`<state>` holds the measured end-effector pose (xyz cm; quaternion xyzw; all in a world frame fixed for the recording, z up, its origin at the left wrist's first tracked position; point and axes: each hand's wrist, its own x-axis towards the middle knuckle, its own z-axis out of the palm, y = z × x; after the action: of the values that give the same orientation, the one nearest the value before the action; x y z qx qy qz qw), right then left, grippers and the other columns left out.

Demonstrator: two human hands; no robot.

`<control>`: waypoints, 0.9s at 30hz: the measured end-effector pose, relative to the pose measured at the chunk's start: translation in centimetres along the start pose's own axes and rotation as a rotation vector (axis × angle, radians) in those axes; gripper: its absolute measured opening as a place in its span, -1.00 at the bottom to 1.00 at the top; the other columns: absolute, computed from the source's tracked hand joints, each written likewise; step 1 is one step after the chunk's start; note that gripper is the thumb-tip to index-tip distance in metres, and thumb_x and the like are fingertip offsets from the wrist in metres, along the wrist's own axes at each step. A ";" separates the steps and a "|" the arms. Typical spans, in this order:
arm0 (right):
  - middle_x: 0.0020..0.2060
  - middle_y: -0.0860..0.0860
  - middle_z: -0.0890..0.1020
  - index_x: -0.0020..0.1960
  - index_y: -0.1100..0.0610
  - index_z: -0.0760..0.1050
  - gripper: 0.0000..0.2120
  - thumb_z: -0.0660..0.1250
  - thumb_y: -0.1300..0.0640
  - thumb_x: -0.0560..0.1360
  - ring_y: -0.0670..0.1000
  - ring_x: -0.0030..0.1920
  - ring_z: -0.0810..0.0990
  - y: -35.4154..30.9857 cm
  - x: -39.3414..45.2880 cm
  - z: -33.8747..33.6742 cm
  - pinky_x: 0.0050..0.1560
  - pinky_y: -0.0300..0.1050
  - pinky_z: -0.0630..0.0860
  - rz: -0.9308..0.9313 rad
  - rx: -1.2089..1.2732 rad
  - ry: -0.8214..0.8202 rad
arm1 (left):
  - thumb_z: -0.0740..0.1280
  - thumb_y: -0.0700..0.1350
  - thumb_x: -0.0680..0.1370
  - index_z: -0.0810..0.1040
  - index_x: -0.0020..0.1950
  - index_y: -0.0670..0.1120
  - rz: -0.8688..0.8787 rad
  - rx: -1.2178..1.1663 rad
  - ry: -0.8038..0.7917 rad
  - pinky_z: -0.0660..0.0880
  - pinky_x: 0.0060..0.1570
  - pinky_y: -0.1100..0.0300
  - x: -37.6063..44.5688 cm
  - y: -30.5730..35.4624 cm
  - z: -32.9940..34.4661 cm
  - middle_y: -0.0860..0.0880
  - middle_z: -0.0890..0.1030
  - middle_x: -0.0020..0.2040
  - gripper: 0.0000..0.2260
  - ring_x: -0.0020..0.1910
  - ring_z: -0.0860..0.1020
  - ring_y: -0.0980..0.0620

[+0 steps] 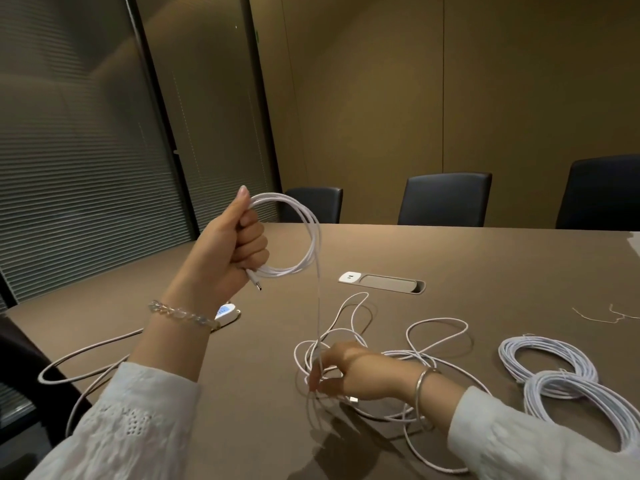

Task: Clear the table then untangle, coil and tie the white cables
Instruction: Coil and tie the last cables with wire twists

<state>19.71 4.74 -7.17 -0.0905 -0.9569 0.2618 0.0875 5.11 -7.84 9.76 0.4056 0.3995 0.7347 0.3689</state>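
Two finished coils [568,382] already sit on the table [450,258] at the right edge, one just behind the other, touching or nearly so. Between them and the centre sprawls the loose cable [438,336], big slack loops crossing each other, w/ one strand rising straight up to a third coil in progress [301,237].

Left hand [232,251] is raised well above the tabletop, wrist bent back, thumb up, fingers curled tight round the gathered turns; the cable's plug end [254,284] pokes out below the fist. Right hand [341,370] is low, down at the pile, forearm lying across the loose loops, fingertips [313,382] drawn together in a pinch on the rising strand. Can't tell if the palm touches the table.

Step in hand, I'd say: feeding slack into the coil. To do it well, let the strand slide thru the pinch rather than yank, so crossings in the pile show up before they cinch into a knot. Keep each new turn approx the same size as those already held, and give the cable a slight roll per turn so it lies flat. Lift the right forearm off the loops, or it'll drag them.

Smaller bits: another cable [86,362] trails off the left edge, a power socket [349,277] is set in the tabletop, and thin twist ties [599,315] wait far right for tying.
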 end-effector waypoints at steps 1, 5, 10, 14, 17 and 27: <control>0.13 -0.06 0.59 0.09 -0.07 0.60 -0.85 0.34 0.05 0.54 -0.08 0.17 0.52 0.1 0.6 0.1 0.21 -0.18 0.44 0.020 -0.011 -0.002 | 0.18 0.14 0.62 0.29 -0.40 0.00 -0.003 0.012 -0.007 0.11 -0.69 0.34 -0.2 0.1 0.1 0.11 0.15 -0.56 -0.57 -0.62 0.06 0.18; 0.14 0.07 0.60 0.16 0.05 0.59 -0.78 0.26 0.21 0.57 0.05 0.20 0.53 0.5 3.1 0.1 0.21 -0.23 0.41 -0.007 -0.147 0.003 | 0.17 0.14 0.62 0.30 -0.43 0.00 -0.028 0.044 -0.031 0.07 -0.68 0.34 -1.1 0.3 0.8 0.11 0.09 -0.53 -0.56 -0.58 0.00 0.14; 0.21 0.02 0.54 0.28 0.01 0.52 -0.68 0.23 0.22 0.57 0.09 0.30 0.40 1.0 6.1 0.0 0.29 0.02 0.30 -0.040 -0.482 0.010 | 0.19 0.15 0.56 0.31 -0.45 0.01 -0.049 0.099 -0.122 0.04 -0.65 0.34 -3.0 1.1 1.4 0.11 0.09 -0.53 -0.58 -0.56 -0.02 0.13; 0.26 0.09 0.51 0.33 0.05 0.46 -0.66 0.19 0.19 0.58 0.12 0.33 0.42 1.3 7.7 -0.7 0.35 0.18 0.24 0.083 -0.545 -0.019 | 0.21 0.17 0.55 0.31 -0.43 0.02 -0.040 0.107 -0.192 0.06 -0.65 0.35 -4.3 2.2 1.1 0.13 0.13 -0.54 -0.60 -0.57 0.01 0.15; 0.09 0.19 0.61 0.17 0.17 0.55 -0.74 0.23 0.06 0.59 0.18 0.11 0.58 1.7 8.0 -2.2 0.10 -0.02 0.48 0.210 -0.367 0.037 | 0.22 0.18 0.55 0.30 -0.42 0.02 -0.069 0.163 -0.196 0.08 -0.65 0.35 -4.6 2.5 0.1 0.14 0.16 -0.55 -0.60 -0.60 0.06 0.18; -0.37 -0.05 0.35 -0.08 0.07 0.61 -0.75 0.23 -0.03 0.61 -0.11 -0.43 0.27 1.1 5.3 -8.7 -0.45 -0.30 0.23 0.219 0.560 0.235 | 0.24 0.14 0.56 0.27 -0.39 0.00 -0.176 0.242 -0.054 0.14 -0.60 0.31 -2.8 -2.1 -3.4 0.07 0.13 -0.47 -0.60 -0.56 0.11 0.15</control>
<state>16.60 11.01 0.28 -0.1951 -0.8156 0.5106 0.1900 3.65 -10.38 5.85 0.4302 0.5091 0.6347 0.3909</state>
